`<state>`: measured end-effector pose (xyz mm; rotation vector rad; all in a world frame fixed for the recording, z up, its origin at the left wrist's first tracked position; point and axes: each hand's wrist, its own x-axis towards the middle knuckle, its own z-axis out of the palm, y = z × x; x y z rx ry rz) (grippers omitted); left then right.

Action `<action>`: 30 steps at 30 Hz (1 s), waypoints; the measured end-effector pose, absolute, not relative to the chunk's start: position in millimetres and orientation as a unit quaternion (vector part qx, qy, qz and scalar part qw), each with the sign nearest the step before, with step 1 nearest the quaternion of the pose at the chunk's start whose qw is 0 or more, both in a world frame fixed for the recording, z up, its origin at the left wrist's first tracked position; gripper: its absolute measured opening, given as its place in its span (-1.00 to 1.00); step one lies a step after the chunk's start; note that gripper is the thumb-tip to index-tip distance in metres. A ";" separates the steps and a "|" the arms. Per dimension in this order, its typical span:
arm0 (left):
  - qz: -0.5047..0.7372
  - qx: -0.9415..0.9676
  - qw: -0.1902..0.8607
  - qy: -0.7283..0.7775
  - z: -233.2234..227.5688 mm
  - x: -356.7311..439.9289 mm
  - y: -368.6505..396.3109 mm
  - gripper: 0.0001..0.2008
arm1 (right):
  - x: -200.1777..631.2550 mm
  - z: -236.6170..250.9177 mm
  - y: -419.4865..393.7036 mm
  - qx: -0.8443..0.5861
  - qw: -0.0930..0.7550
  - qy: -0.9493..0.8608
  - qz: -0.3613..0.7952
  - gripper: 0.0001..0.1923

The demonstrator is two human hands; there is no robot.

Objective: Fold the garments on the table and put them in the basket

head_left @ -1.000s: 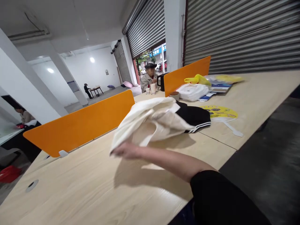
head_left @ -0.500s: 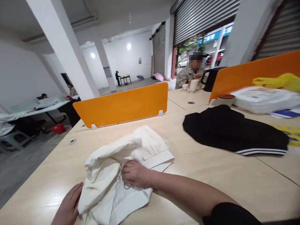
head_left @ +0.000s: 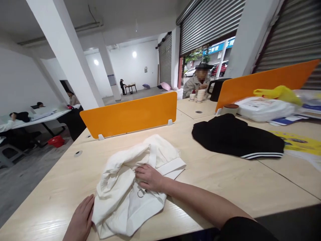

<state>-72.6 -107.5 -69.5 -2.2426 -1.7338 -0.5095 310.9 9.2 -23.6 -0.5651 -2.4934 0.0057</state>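
Lower left: left hand (head_left: 80, 216) seen with fingers extended, laid against edge of white garment (head_left: 117, 197) | Lower centre: garment crumpled on table (head_left: 213, 190), topped by right hand (head_left: 149, 178), whether cloth is gripped cannot be told | Right: black garment (head_left: 235, 137) spread | Centre: orange divider (head_left: 130, 115) mounted upright

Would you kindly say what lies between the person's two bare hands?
In the head view, part of the crumpled white cloth garment lies between the left hand, at its edge, and the right hand, atop it.
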 end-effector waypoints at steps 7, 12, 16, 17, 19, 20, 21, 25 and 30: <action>-0.185 -0.779 0.132 -0.584 -79.4 -72.0 -99.7 -0.60 | 312.8 -23.5 12.4 -0.209 0.315 -0.926 0.020 -0.75; -0.192 -0.786 0.134 -0.572 -80.9 -70.1 -96.0 -0.60 | 313.1 -26.7 15.3 -0.209 0.325 -0.922 0.025 -0.75; -0.209 -0.788 0.129 -0.564 -81.0 -70.3 -93.6 -0.61 | 312.8 -26.9 15.4 -0.223 0.312 -0.923 0.012 -0.75; -0.215 -0.787 0.127 -0.565 -80.3 -70.0 -93.4 -0.61 | 312.5 -26.4 14.9 -0.227 0.308 -0.924 0.009 -0.75; -0.221 -0.784 0.121 -0.568 -77.1 -68.3 -94.5 -0.62 | 311.3 -25.3 13.1 -0.231 0.302 -0.925 0.006 -0.74; -0.220 -0.783 0.116 -0.571 -74.4 -66.7 -96.0 -0.62 | 310.5 -24.6 11.8 -0.233 0.300 -0.925 0.005 -0.75; -0.218 -0.781 0.109 -0.575 -71.0 -64.6 -98.1 -0.62 | 309.7 -23.9 10.2 -0.235 0.298 -0.925 0.005 -0.75; -0.200 -0.771 0.077 -0.600 -54.9 -53.5 -109.3 -0.61 | 307.2 -22.1 4.0 -0.242 0.294 -0.925 0.009 -0.79; -0.178 -0.757 0.049 -0.627 -42.6 -44.0 -120.0 -0.60 | 306.5 -23.8 1.1 -0.236 0.309 -0.921 0.023 -0.79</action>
